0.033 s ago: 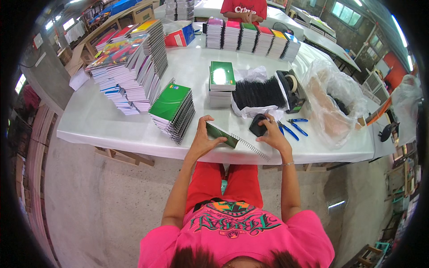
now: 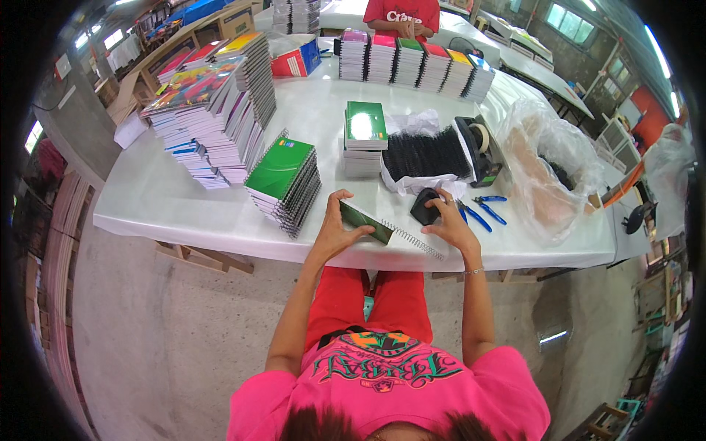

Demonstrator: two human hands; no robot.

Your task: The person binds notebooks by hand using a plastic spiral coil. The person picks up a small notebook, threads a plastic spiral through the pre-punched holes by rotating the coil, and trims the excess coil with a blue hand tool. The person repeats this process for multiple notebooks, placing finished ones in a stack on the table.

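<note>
My left hand (image 2: 333, 234) grips a small green-covered notebook (image 2: 364, 222) by its sides, holding it tilted near the table's front edge. A thin spiral wire coil (image 2: 418, 242) runs from the notebook's right end toward my right wrist, with its far part loose. My right hand (image 2: 452, 226) is curled round a dark, rounded block (image 2: 424, 208), thumb on the near side and fingers on the far side. What the block is, I cannot make out. Left of my left hand stands a stack of green spiral notebooks (image 2: 282, 169).
Blue-handled pliers (image 2: 478, 215) lie right of my right hand. Beyond are black coils (image 2: 428, 154), a tape dispenser (image 2: 482, 151), a green notebook pile (image 2: 365, 126) and clear plastic bags (image 2: 540, 191). Tall notebook stacks (image 2: 213, 117) stand left. A person in red (image 2: 402, 18) works across the table.
</note>
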